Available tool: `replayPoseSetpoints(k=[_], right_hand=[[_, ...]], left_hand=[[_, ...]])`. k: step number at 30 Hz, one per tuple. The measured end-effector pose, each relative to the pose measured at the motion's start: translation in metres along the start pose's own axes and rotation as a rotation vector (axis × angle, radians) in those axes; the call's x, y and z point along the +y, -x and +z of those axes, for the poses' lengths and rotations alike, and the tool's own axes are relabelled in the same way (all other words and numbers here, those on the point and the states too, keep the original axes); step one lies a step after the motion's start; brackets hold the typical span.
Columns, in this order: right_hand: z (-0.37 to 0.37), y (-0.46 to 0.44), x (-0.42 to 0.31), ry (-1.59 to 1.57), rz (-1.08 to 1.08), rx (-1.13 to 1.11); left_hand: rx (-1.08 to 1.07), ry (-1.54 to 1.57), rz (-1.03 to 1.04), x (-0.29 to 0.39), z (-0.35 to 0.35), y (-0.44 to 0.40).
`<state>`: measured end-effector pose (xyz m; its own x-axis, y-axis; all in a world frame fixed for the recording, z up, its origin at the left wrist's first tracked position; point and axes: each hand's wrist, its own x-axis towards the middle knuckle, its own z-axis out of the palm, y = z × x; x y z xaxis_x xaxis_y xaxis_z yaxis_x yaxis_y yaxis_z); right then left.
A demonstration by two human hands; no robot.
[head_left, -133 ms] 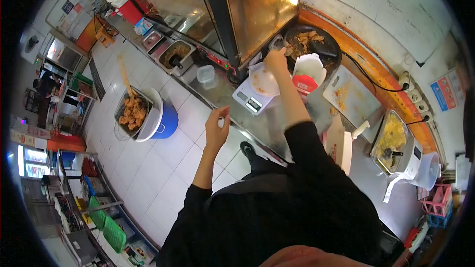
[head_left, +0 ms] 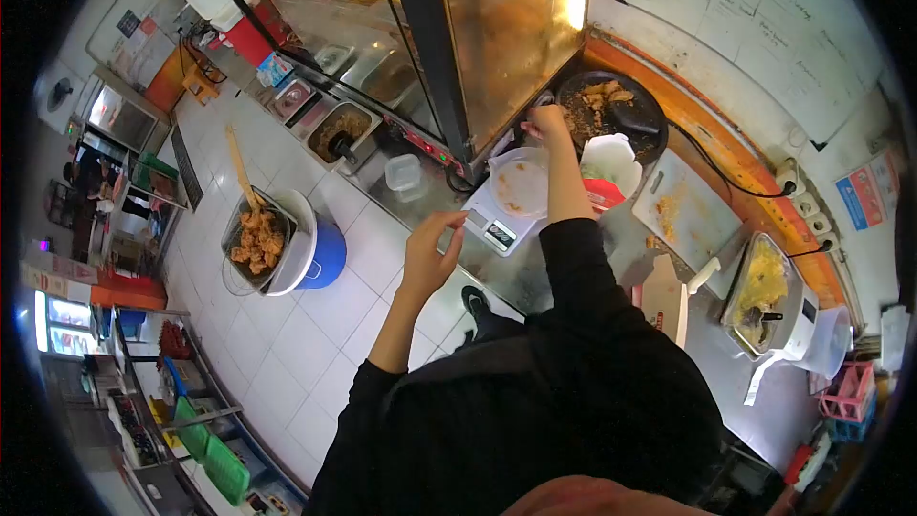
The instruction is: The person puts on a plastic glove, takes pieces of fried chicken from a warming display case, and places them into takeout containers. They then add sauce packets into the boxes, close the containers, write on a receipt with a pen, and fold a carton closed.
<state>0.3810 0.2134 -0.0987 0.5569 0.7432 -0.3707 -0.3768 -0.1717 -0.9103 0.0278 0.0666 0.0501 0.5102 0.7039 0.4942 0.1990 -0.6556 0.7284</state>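
The right hand [head_left: 547,121] reaches across the steel counter [head_left: 616,244], fingers bent inward beside the pan [head_left: 635,115] of browned crumbs and pieces; from here, one cannot tell whether they pinch anything. Below the wrist, a clear dish [head_left: 523,177] with orange-brown scraps sits on the white scale [head_left: 500,235]. The left hand [head_left: 432,253] hangs in the air near the scale, thumb and fingers parted. Just right of the reaching forearm stands a red-and-white carton [head_left: 602,196], its top flaps open. The glass warmer [head_left: 516,48] glows behind, a clear tub [head_left: 403,172] near its foot. A crumb-strewn board [head_left: 702,196] lies beyond the carton; across the tiled floor [head_left: 325,354], a basket [head_left: 258,239] holds fried pieces beside a blue bucket [head_left: 330,258].
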Motion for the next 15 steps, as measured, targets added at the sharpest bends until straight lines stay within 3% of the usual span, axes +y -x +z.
replayPoseSetpoints(k=[1,2,5,8,10,12,15], right_hand=[[0.004,0.021,-0.033,-0.02,0.013,-0.01],[-0.011,-0.03,-0.003,-0.076,0.049,-0.098],[-0.029,0.07,-0.06,-0.093,-0.113,-0.087],[-0.019,0.18,-0.116,-0.348,-0.305,0.007],[-0.027,0.216,-0.112,-0.361,-0.453,0.038],[-0.03,0.249,-0.112,-0.319,-0.438,0.059],[-0.011,0.297,-0.116,-0.199,-0.47,0.182]], left_hand=[[-0.021,0.02,0.016,-0.001,-0.004,-0.007],[-0.032,0.043,-0.008,-0.005,-0.008,-0.014],[-0.046,0.074,-0.041,-0.014,-0.014,-0.036],[-0.075,0.317,-0.169,-0.022,0.01,-0.055],[-0.217,0.715,-0.318,-0.003,0.032,-0.077],[-0.131,0.927,-0.325,0.028,0.058,-0.101],[-0.185,1.139,-0.149,0.053,0.072,-0.138]])
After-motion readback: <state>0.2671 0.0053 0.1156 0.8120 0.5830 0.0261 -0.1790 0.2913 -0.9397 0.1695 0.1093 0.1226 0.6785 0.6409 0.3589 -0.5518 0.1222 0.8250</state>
